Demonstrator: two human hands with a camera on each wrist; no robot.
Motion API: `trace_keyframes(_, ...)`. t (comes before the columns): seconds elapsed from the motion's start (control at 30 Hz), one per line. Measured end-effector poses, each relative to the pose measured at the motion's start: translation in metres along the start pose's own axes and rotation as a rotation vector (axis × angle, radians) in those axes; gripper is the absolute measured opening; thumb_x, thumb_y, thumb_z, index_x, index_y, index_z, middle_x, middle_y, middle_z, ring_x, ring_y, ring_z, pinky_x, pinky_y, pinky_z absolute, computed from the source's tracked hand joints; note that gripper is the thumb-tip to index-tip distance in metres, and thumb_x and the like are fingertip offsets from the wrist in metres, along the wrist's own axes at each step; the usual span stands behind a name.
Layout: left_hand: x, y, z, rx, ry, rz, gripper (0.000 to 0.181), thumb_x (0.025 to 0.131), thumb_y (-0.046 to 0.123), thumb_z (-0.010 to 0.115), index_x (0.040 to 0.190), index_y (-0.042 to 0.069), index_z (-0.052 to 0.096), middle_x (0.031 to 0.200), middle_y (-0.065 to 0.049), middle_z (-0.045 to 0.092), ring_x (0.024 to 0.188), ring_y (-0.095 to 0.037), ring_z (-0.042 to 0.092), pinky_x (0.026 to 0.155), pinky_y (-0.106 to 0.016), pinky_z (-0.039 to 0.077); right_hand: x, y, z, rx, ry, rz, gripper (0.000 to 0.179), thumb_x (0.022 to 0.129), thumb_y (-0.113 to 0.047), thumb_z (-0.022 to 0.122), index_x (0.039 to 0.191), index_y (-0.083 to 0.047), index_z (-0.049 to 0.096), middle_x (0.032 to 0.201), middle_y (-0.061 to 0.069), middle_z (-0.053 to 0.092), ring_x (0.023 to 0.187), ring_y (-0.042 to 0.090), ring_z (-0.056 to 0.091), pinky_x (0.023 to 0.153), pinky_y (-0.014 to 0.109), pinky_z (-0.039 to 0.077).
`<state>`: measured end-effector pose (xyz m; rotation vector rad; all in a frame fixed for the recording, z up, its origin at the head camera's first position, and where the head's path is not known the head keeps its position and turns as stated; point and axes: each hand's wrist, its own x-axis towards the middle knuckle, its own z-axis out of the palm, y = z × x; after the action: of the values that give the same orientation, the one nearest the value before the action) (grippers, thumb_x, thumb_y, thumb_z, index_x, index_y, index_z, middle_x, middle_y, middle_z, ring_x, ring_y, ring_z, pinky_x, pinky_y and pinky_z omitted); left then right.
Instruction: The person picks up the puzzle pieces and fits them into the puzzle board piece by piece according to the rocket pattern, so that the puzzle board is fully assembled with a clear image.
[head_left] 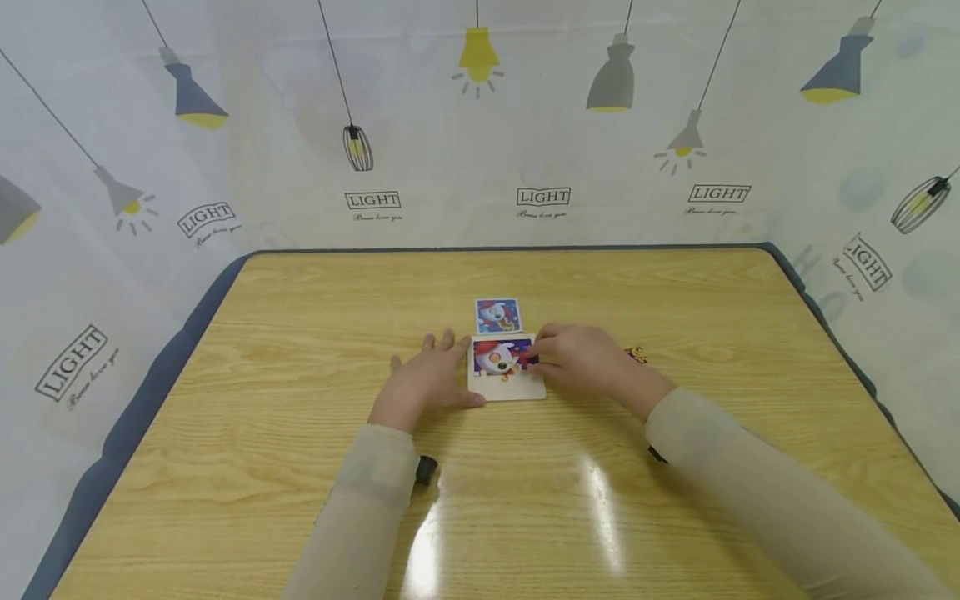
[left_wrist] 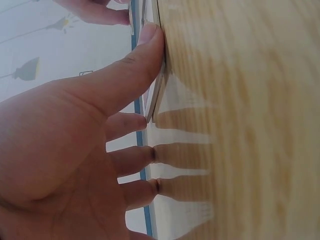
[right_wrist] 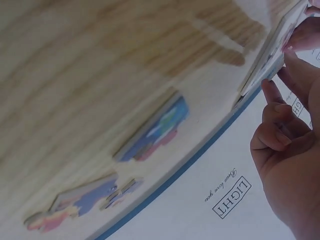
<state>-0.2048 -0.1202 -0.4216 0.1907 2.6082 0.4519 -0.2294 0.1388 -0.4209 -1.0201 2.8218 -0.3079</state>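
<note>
A shallow puzzle board (head_left: 510,389) lies on the table, its upper part filled with a white-and-red cartoon picture and its lower part bare beige. My left hand (head_left: 427,379) rests at its left side, thumb on the near corner and index finger by the far one. The other fingers (left_wrist: 137,161) extend straight down to the tabletop. At the board's right side, my right hand (head_left: 577,358) pinches a small puzzle piece between thumb and fingertips, mostly hidden by the fingers. Just beyond the board lies a square picture card (head_left: 498,316) with a similar cartoon.
Several loose puzzle pieces lie right of the board; the right wrist view shows a blue-green piece (right_wrist: 155,130), a purple-orange one (right_wrist: 80,200) and a small one (right_wrist: 121,194). The wooden table (head_left: 300,317) meets a lamp-printed sheet (head_left: 450,150) at the back and sides.
</note>
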Motion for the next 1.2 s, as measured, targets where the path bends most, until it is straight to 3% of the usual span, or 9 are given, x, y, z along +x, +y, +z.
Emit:
trace_keyframes(0.47, -0.0001, 0.0005, -0.0001, -0.001, 0.006, 0.001, 0.107, 0.089, 0.061, 0.079, 0.172, 0.027, 0.021, 0.181, -0.006, 0.003, 0.168, -0.037, 0.000, 0.125, -0.082, 0.001, 0.0055, -0.0027, 0.0066, -0.105, 0.010, -0.072, 0.027, 0.102, -0.036, 0.074, 0.125, -0.023, 0.081, 0.115, 0.003, 0.074, 0.088, 0.012, 0.069, 0.078, 0.035, 0.063)
trace_keyframes(0.93, -0.0010, -0.0002, 0.0008, -0.007, 0.006, 0.000, 0.107, 0.089, 0.061, 0.080, 0.172, 0.027, 0.021, 0.181, -0.006, 0.003, 0.168, -0.037, 0.000, 0.125, -0.082, 0.001, 0.0079, -0.0035, 0.0103, -0.080, 0.005, -0.054, 0.024, 0.101, -0.034, 0.075, 0.122, -0.023, 0.082, 0.116, 0.002, 0.073, 0.092, 0.013, 0.071, 0.080, 0.037, 0.064)
trace_keyframes(1.2, -0.0013, -0.0009, -0.0002, -0.017, 0.004, -0.001, 0.107, 0.089, 0.059, 0.080, 0.172, 0.027, 0.021, 0.181, -0.006, 0.003, 0.168, -0.037, -0.001, 0.125, -0.082, -0.001, 0.0057, 0.0002, 0.0025, -0.068, 0.000, -0.047, 0.022, 0.103, -0.029, 0.073, 0.122, -0.023, 0.082, 0.117, 0.001, 0.073, 0.096, 0.015, 0.072, 0.084, 0.038, 0.064)
